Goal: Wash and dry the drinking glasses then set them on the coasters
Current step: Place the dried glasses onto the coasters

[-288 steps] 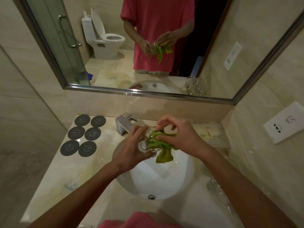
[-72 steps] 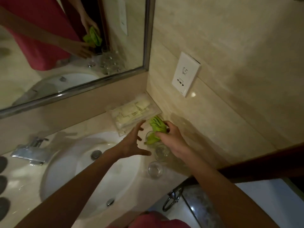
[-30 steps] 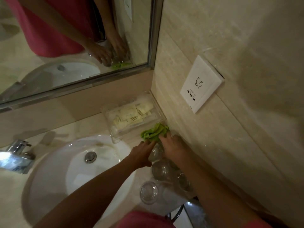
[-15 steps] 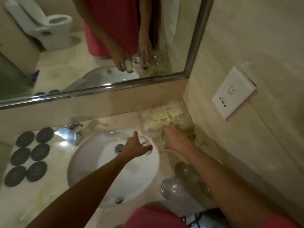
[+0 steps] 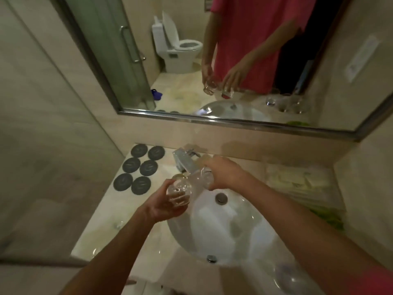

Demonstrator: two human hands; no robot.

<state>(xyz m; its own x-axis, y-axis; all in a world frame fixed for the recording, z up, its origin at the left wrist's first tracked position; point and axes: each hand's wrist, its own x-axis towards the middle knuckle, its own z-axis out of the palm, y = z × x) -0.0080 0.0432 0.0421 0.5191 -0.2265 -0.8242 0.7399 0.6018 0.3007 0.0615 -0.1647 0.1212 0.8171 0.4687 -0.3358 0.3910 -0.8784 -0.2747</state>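
Head view: a clear drinking glass (image 5: 178, 193) is gripped in the left hand (image 5: 164, 204) and a second glass (image 5: 204, 177) in the right hand (image 5: 226, 174), both held over the white sink (image 5: 223, 235) just below the chrome tap (image 5: 184, 159). Six dark coasters (image 5: 139, 168) are laid on the worktop (image 5: 102, 226) to the left.

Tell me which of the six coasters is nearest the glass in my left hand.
The front right coaster, closest to the sink; the other five lie farther left or back.
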